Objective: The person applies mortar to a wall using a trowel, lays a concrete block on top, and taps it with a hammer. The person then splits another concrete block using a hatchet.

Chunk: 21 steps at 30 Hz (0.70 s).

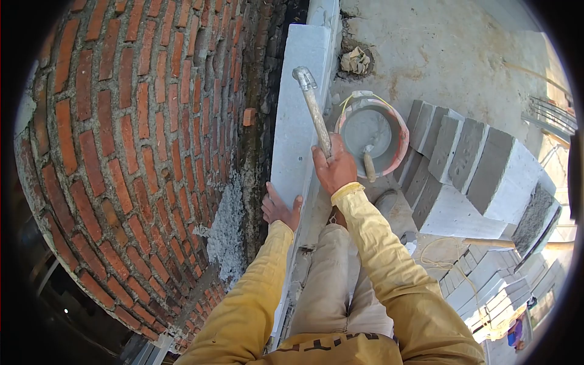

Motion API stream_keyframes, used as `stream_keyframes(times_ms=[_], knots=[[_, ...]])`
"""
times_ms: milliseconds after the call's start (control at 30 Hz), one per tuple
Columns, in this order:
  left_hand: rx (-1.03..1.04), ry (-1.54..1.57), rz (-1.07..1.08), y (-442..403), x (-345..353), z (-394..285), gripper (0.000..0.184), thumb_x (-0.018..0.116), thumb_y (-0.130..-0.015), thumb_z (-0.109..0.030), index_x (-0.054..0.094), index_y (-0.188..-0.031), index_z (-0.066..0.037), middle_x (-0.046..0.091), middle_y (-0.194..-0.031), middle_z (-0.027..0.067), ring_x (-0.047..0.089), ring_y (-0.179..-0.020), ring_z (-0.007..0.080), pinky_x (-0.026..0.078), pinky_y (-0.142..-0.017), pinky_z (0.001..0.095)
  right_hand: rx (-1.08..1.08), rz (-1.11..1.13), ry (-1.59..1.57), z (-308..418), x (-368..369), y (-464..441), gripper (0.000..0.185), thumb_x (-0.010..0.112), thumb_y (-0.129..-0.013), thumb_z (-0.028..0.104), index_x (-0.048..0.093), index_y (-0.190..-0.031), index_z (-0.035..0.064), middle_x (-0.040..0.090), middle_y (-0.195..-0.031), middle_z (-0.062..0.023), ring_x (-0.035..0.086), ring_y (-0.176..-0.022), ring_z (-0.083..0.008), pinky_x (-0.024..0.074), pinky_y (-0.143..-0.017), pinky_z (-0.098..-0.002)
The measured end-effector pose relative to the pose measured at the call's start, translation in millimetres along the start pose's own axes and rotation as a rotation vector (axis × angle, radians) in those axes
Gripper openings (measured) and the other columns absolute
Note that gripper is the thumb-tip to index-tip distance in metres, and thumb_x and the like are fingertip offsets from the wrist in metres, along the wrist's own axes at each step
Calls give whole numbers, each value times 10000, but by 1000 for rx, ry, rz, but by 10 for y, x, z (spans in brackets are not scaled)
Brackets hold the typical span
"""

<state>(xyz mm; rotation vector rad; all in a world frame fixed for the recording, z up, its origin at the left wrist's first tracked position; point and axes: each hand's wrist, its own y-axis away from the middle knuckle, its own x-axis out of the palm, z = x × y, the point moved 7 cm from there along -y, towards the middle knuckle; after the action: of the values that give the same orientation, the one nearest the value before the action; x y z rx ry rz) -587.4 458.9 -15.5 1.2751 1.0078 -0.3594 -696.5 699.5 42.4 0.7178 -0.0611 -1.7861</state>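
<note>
My right hand [337, 165] is wrapped round the wooden handle of a hammer [316, 112]. Its metal head points up and away, above a long white block [296, 115] in the wall row. On that same block rests my left hand [281, 208], thumb and fingers spread across the top, fingertips over the left edge. Right of the hammer stands a round bucket [404, 137] with grey wet mix inside. A trowel [369, 164] leans in it, its wooden handle lying over the near rim.
A red brick wall [131, 134] rises on the left, with grey mortar [226, 234] spilled in the gap beside it. Grey-white blocks [465, 155] are stacked at the right, more pale blocks [486, 289] behind. Crumpled paper-like scrap [356, 61] lies on the concrete floor [438, 61].
</note>
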Motion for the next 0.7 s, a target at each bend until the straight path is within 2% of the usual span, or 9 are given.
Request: stream_keyframes(times_ms=[33, 133, 233, 333, 433, 533, 633, 700], knots=[[0, 19, -18, -16, 32, 40, 1058, 645, -786, -592, 29, -1531, -161, 311, -1384, 208, 315, -1250, 422, 272, -1023, 572, 19, 56, 15, 116, 14, -45, 336, 625, -862, 195, 508, -1139, 47, 639, -905, -264, 618, -813, -458, 501, -688, -493], [-12, 41, -26, -42, 37, 51, 1007, 580, -812, -638, 48, -1534, -181, 322, -1386, 201, 318, -1252, 414, 263, -1028, 566, -212, -46, -55, 472, -55, -91, 305, 615, -865, 187, 514, -1122, 56, 649, -893, -236, 628, -815, -442, 500, -689, -503], [-27, 55, -19, -50, 52, 80, 993, 559, -820, -654, 50, -1535, -190, 325, -1387, 200, 325, -1246, 410, 253, -1035, 559, -359, -80, -57, 388, -12, -152, 283, 608, -865, 174, 512, -1113, 78, 648, -897, -223, 633, -808, -429, 503, -681, -492], [-39, 58, -13, -55, 44, 87, 983, 555, -826, -653, 50, -1535, -197, 324, -1391, 197, 326, -1244, 409, 247, -1040, 558, 58, 218, 227, -166, 198, -283, 271, 594, -863, 156, 495, -1106, 90, 651, -908, -206, 636, -819, -417, 500, -700, -491], [-61, 49, 13, -56, 26, 58, 980, 559, -826, -650, 52, -1535, -202, 321, -1398, 195, 323, -1249, 409, 247, -1041, 559, -29, 184, 272, 1, 153, -162, 279, 577, -866, 145, 470, -1119, 93, 651, -900, -209, 633, -831, -420, 488, -723, -503], [-57, 32, 2, -43, 42, 76, 978, 560, -833, -636, 33, -1536, -206, 331, -1373, 206, 333, -1245, 418, 268, -1031, 567, -200, 128, 151, 55, 121, -23, 273, 567, -867, 150, 461, -1110, 85, 653, -893, -207, 626, -841, -434, 479, -735, -520], [-69, 33, 1, -59, 55, 78, 982, 565, -829, -640, 39, -1536, -209, 328, -1384, 196, 330, -1247, 411, 263, -1033, 570, 111, 323, 342, -306, 195, -104, 259, 568, -871, 164, 457, -1091, 83, 636, -922, -244, 605, -849, -466, 478, -742, -533], [-56, 35, 0, -101, 67, 64, 984, 570, -824, -641, 45, -1536, -211, 322, -1397, 189, 327, -1249, 407, 255, -1037, 570, 15, 294, 309, -127, 136, -37, 253, 563, -871, 158, 461, -1092, 89, 638, -939, -236, 608, -863, -458, 479, -756, -523]])
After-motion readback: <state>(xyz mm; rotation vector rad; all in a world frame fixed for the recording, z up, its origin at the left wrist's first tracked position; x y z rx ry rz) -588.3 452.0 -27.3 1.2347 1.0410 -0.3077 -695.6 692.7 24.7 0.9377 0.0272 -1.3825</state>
